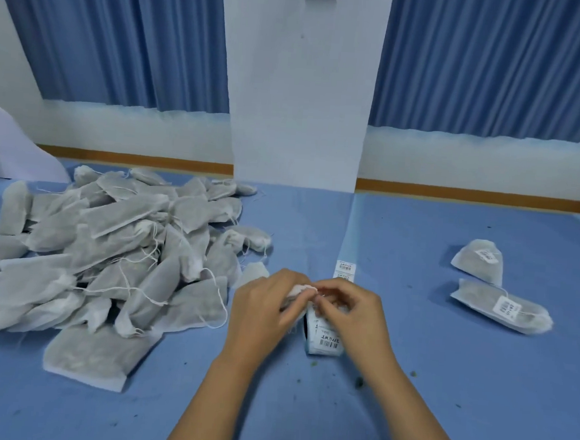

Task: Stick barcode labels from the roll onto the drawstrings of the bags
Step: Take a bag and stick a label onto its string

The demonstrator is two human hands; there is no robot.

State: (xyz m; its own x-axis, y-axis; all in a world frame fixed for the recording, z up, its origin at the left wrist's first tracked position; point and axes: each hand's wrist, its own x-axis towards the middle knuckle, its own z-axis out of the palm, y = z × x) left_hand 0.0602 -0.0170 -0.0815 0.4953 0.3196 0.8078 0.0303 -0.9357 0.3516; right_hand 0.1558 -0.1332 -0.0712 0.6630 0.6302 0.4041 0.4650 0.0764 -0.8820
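Note:
My left hand (264, 306) grips the gathered top of a small white mesh bag (298, 290); most of the bag is hidden behind the hand. My right hand (347, 312) pinches something small at the bag's top, right against the left fingertips; what it pinches is hidden by the fingers. The label roll (325, 339) stands on the blue table just below the hands, with barcode labels showing. Its backing strip (344, 270) runs away across the table. A large pile of unlabelled bags (108, 251) with loose drawstrings lies to the left.
Two bags with barcode labels (480, 261) (502, 307) lie at the right. A white pillar (299, 117) rises at the table's far edge, with blue curtains either side. White paper (12, 145) sits at the far left. Small green crumbs (359, 382) dot the blue cloth.

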